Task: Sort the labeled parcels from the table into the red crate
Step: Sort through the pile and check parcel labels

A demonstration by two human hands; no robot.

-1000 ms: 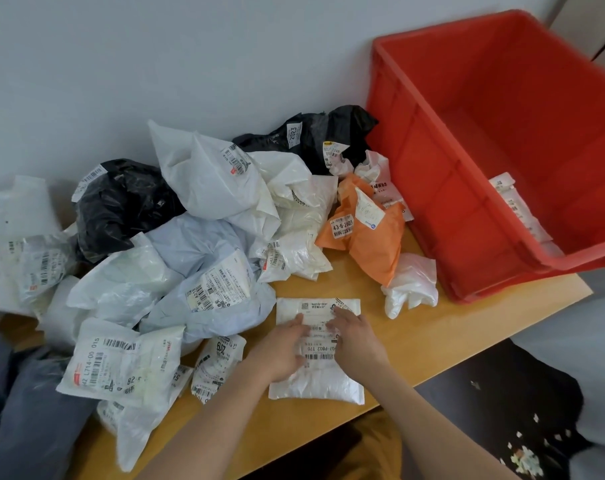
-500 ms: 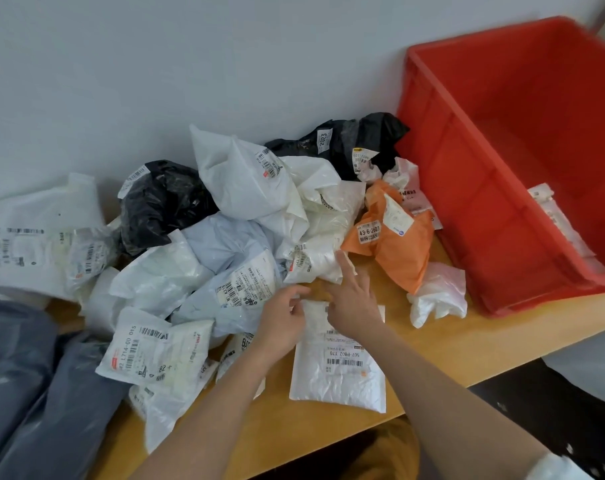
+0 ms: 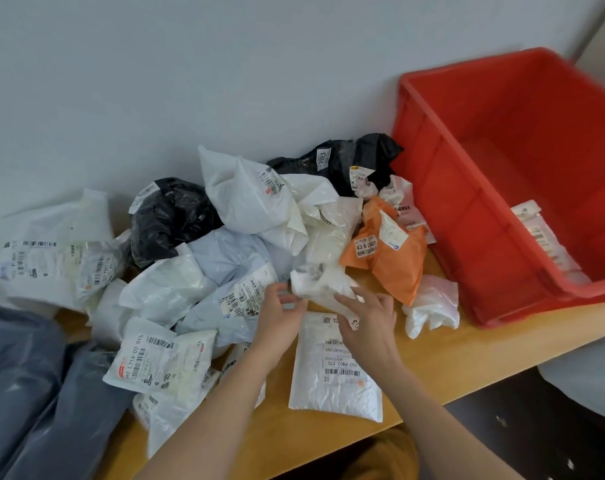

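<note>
Both hands meet on a small crumpled white parcel (image 3: 320,284) at the front of the heap: the left hand (image 3: 280,315) pinches its near-left edge, the right hand (image 3: 367,315) curls fingers around its right side. Just below lies a flat white parcel (image 3: 335,372) on the table (image 3: 467,348). To the right stands the red crate (image 3: 474,216), one labeled packet (image 3: 543,237) inside

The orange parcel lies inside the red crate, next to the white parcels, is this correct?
Not quite. The head view shows the orange parcel on the table, outside the red crate, beside its left wall. It does lie next to white parcels.
</note>
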